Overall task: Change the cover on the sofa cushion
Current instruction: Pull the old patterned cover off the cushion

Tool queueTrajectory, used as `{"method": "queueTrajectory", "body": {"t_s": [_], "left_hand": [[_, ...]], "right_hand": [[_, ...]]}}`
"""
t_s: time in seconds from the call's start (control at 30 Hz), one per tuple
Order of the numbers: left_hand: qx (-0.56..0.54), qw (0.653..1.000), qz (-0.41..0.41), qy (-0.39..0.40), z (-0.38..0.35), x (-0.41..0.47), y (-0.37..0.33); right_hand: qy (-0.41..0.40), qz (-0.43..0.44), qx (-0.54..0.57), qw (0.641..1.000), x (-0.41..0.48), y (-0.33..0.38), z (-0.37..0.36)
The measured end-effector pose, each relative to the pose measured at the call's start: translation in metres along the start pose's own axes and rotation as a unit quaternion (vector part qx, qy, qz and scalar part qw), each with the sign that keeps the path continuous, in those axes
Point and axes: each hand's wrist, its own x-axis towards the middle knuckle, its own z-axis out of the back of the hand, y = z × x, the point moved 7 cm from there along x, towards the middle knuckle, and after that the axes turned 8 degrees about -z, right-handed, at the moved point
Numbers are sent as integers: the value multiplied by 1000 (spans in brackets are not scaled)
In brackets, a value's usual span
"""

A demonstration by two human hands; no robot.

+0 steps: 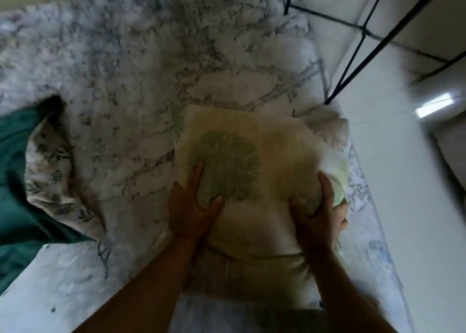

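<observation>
A cream cushion cover (252, 161) with a green leaf print is stretched over a cushion, standing on a shaggy grey-white rug. My left hand (194, 204) grips the cover's left side, thumb dug into the fabric near the leaf print. My right hand (320, 206) grips the right side, fingers curled round the edge. A bit of pale green-white fabric (339, 181) shows beside the right hand. The lower end of the cover bunches between my forearms.
A second cushion with a grey leaf pattern (53, 171) lies at the left against dark green fabric (15, 181). Thin black metal legs (353, 72) stand at the upper right on the white tiled floor (393, 181). The rug (151, 67) stretches ahead.
</observation>
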Motion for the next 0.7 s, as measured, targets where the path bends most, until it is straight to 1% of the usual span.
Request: {"method": "queueTrajectory", "body": {"t_s": [0.17, 0.23, 0.33, 0.43, 0.5, 0.57, 0.6, 0.67, 0.7], "left_hand": [[-35, 998, -28, -49, 6, -3, -4], [-66, 995, -43, -66, 7, -7, -5], [-109, 987, -80, -92, 11, -19, -5], [-129, 979, -117, -110, 25, -43, -14], [-125, 975, -129, -128, 39, -71, -17], [-162, 958, -183, -149, 60, -111, -30], [-194, 946, -210, -151, 71, -130, -36], [-235, 926, -245, -163, 97, -172, -47], [-265, 917, -242, -174, 114, -192, -51]], "right_hand": [[-26, 56, 34, 998, -3, 0, 3], [-17, 76, 58, 995, -9, 0, 5], [-16, 110, 98, 989, -21, -5, 11], [-24, 136, 149, 979, -42, -13, 22], [-13, 191, 221, 956, -72, -15, 37], [17, 265, 291, 919, -114, -18, 67], [31, 280, 317, 905, -128, -19, 84], [66, 258, 351, 898, -159, -23, 122], [82, 239, 364, 896, -175, -22, 140]]}}
